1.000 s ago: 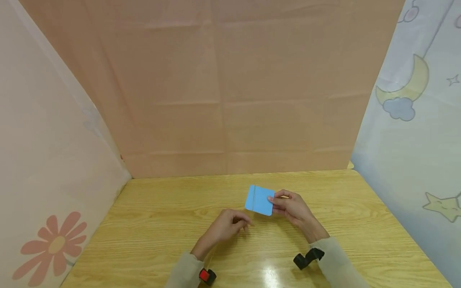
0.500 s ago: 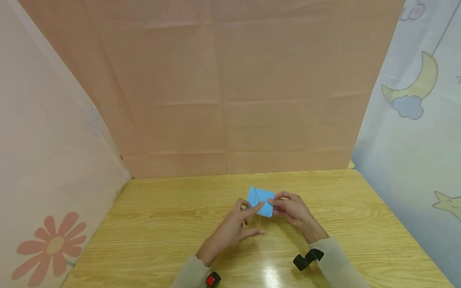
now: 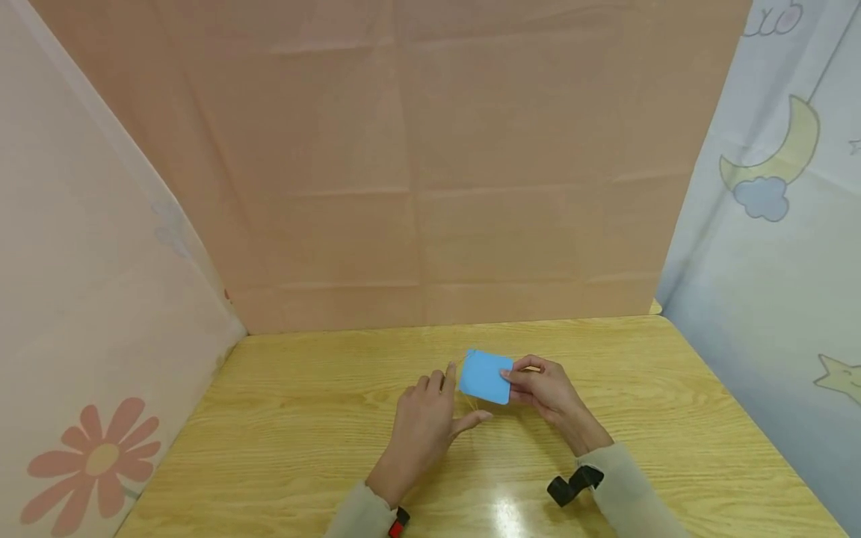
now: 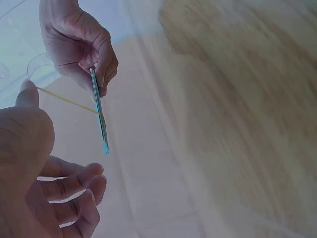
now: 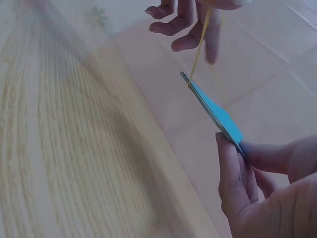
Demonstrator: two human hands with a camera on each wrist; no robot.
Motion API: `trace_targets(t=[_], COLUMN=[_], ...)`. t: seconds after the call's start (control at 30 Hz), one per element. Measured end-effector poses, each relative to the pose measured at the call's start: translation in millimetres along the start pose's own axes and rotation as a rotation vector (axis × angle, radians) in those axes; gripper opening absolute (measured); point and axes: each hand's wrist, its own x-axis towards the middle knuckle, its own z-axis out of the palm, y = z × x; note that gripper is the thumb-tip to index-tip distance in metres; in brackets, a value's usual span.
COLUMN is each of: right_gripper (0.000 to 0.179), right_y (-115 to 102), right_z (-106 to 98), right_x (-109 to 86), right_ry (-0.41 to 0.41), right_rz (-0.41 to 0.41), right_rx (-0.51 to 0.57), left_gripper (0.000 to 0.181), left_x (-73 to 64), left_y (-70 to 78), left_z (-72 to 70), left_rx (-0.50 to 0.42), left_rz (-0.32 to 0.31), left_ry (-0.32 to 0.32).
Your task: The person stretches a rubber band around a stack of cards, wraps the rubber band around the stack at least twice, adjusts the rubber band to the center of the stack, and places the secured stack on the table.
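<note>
A thin stack of blue square cards (image 3: pixel 486 376) with rounded corners is held up over the table, seen nearly edge-on in both wrist views. My right hand (image 3: pixel 548 388) pinches its right edge between thumb and fingers. A thin yellow rubber band (image 4: pixel 69 101) runs from the stack to the thumb of my left hand (image 3: pixel 424 418), stretched taut away from the cards. That hand is spread at the stack's left side, its thumb extended and apart from the other fingers. In the right wrist view, two strands of the band (image 5: pixel 199 47) rise toward the left hand.
The wood-grain table (image 3: pixel 303 388) lies beneath both hands. A creased peach-coloured sheet (image 3: pixel 417 187) stands behind it. Patterned panels flank the sides, with a flower (image 3: pixel 101 459) at left and a moon (image 3: pixel 783 149) at right. Black straps (image 3: pixel 575 482) sit at the wrists.
My left hand has reached up to the cards and then drawn left, pulling the rubber band off their front face and outward. The right hand and cards stay almost still.
</note>
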Motion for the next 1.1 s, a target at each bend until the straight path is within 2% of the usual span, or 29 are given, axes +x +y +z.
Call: trace_targets(t=[0.1,0.2,0.27,0.37,0.47,0.57,0.7,0.8,0.87,0.97,1.1], right_gripper=[0.01,0.01,0.01,0.009,0.01,0.011,0.011,0.012,0.012,0.013,0.013], right_y=[-2,-2,-3,-4,-6,-7,-7,-8,-8,-9,-9], right_z=[1,1,0,0,0,0,1,1,0,0,-1], right_x=[0.0,-0.2,-0.7,-1.9,-3.2,-3.8,-4.3,-5.1,-5.9,-6.8,-7.3], right_ry=[0.018,0.03,0.037,0.041,0.038,0.021,-0.022,-0.075,-0.116,-0.17,-0.216], right_rz=[-0.014,-0.02,-0.027,-0.035,-0.04,-0.038,-0.047,-0.065,-0.077,-0.09,-0.09], right_rx=[-0.008,-0.017,-0.022,-0.025,-0.019,-0.011,-0.009,-0.015,-0.019,-0.015,0.004], left_gripper=[0.08,0.066,0.062,0.061,0.061,0.061,0.068,0.073,0.077,0.08,0.074], left_x=[0.5,0.6,0.9,1.2,1.5,1.1,-0.3,-1.0,-0.9,-0.4,-0.5], left_y=[-1.2,-1.3,-1.3,-2.2,-4.1,-8.0,-15.0,-19.4,-21.6,-23.8,-25.6], left_z=[-0.7,-2.3,-2.7,-1.0,3.8,10.6,19.4,24.9,27.5,29.0,29.2], left_rx=[-0.099,-0.243,-0.36,-0.593,-0.864,-1.116,-1.378,-1.493,-1.533,-1.558,-1.573], left_rz=[-0.025,-0.056,-0.079,-0.137,-0.23,-0.355,-0.512,-0.598,-0.639,-0.662,-0.688], left_ry=[-0.054,-0.099,-0.12,-0.172,-0.238,-0.289,-0.344,-0.396,-0.426,-0.451,-0.447])
